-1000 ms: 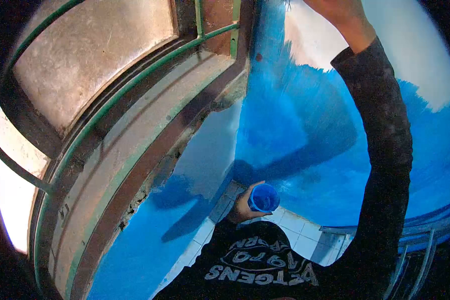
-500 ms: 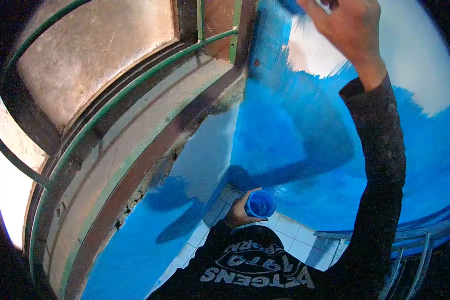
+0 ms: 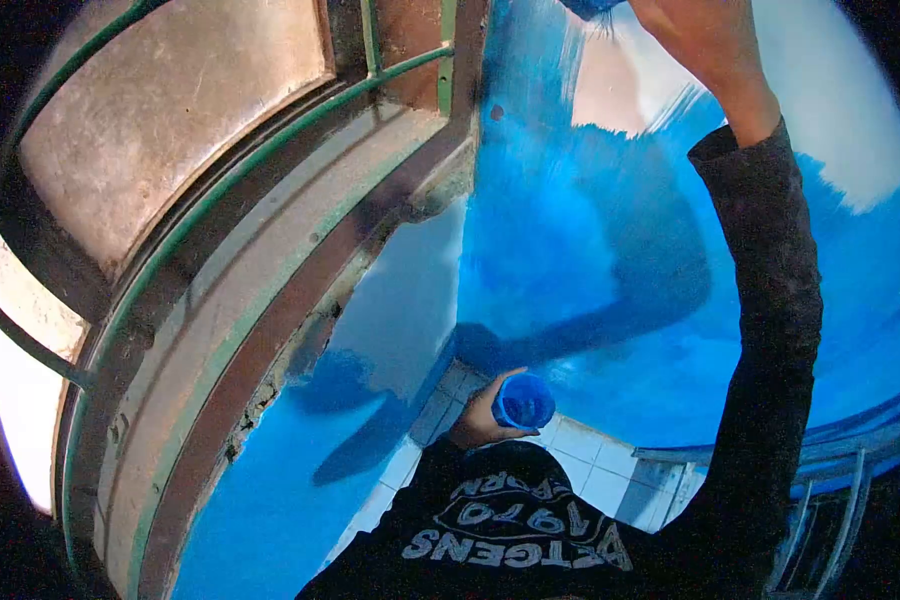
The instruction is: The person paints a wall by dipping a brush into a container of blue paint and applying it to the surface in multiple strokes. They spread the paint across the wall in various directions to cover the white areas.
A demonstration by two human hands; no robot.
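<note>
A small blue cup (image 3: 524,402) with blue paint inside is held by my left hand (image 3: 483,416), whose fingers wrap round its side near my chest. My right hand (image 3: 685,25) reaches up to the top edge of the view, its fingers cut off by the frame. Beside it, blue bristles of a brush (image 3: 592,8) touch the wall. That wall (image 3: 540,240) is mostly blue, with unpainted white patches near my right forearm.
On the left, a window with green metal bars (image 3: 270,140) stands over a worn ledge (image 3: 260,225) with crumbling plaster below. White tiles (image 3: 595,470) lie beneath the cup. A metal rack (image 3: 850,510) stands at the lower right.
My right hand has moved slightly up, and its fingers have left the view. The white patch beside the brush has fresh blue over part of it. My left hand still holds the cup.
</note>
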